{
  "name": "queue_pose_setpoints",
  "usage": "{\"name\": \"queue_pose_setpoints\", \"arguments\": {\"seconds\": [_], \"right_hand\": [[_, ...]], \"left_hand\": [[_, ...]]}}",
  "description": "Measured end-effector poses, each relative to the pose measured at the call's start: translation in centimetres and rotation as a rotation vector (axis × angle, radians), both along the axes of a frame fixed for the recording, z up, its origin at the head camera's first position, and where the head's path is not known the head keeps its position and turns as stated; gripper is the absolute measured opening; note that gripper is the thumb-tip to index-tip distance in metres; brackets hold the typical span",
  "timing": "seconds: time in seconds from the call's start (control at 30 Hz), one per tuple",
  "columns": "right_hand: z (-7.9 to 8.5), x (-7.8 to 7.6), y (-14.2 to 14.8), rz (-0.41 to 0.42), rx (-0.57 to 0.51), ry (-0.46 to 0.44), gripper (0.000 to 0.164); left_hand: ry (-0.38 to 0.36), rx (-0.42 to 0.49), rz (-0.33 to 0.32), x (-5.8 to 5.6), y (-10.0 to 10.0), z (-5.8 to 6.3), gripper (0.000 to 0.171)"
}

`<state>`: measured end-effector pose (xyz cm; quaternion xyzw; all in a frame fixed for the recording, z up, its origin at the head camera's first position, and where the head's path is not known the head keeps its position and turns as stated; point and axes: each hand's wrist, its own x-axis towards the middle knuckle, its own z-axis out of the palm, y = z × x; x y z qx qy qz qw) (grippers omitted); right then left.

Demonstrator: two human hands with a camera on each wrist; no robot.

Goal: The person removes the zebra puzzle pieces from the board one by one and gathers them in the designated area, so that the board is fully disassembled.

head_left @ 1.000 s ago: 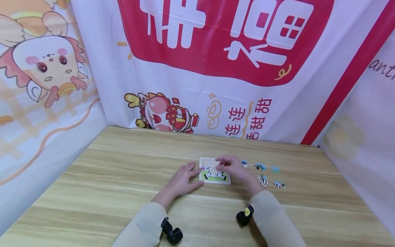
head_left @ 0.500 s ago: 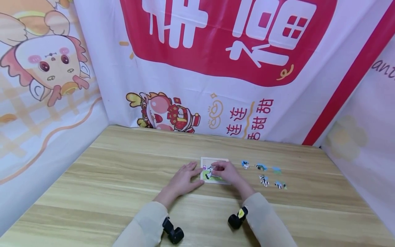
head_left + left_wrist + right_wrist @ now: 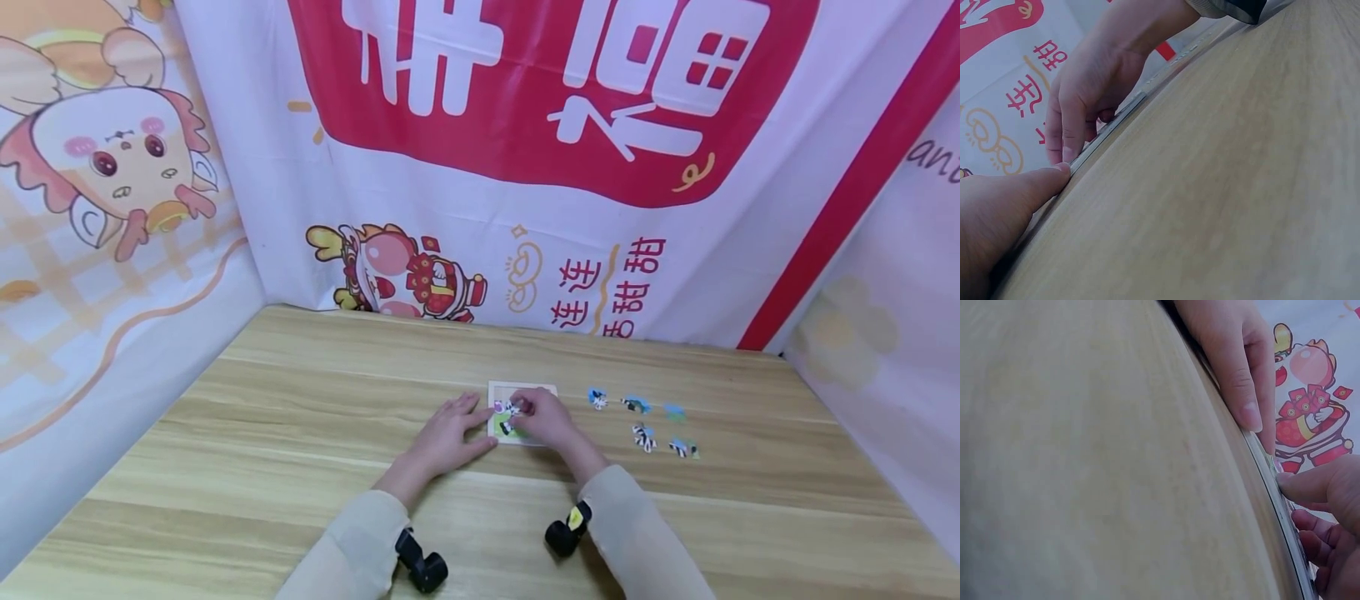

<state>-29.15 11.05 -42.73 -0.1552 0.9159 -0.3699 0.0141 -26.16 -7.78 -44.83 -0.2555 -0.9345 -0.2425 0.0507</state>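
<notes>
A small pale-framed jigsaw board (image 3: 492,429) with a zebra picture lies flat on the table. My left hand (image 3: 441,433) rests at its left edge, fingers spread, with thumb and index fingertips at the frame. Over the board is my right hand (image 3: 551,417), its thumb and index finger on either side of a zebra puzzle piece (image 3: 512,408) and the other fingers curled under. That hand hides the board's right part. Seen edge-on in the right wrist view, the board (image 3: 1279,506) has the right thumb (image 3: 1297,484) against its top and the left thumb (image 3: 1244,406) at its end.
To the right of the board lie several loose puzzle pieces in two rows, among them a blue-and-zebra piece (image 3: 597,398), a striped piece (image 3: 642,437) and a light blue piece (image 3: 675,412). A printed cloth (image 3: 525,175) hangs behind the wooden table (image 3: 300,400).
My right hand has moved left and down over the board, its thumb and index finger now around the zebra piece. My left hand has stayed at the left edge.
</notes>
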Motion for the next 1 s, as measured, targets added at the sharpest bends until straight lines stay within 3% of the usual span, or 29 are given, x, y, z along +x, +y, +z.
{"name": "queue_pose_setpoints", "arguments": {"seconds": [0.2,0.33,1.0], "right_hand": [[-0.27,0.05,-0.3,-0.051,-0.062,-0.026,0.028],[-0.54,0.04,-0.32,-0.041,-0.128,-0.007,0.027],[-0.38,-0.13,-0.18,-0.093,-0.152,-0.043,0.023]], "left_hand": [[0.027,-0.003,-0.005,0.02,-0.01,-0.09,0.055],[0.022,0.006,-0.008,0.16,0.0,0.07,0.054],[-0.006,-0.001,0.001,0.33,0.03,0.38,0.055]]}}
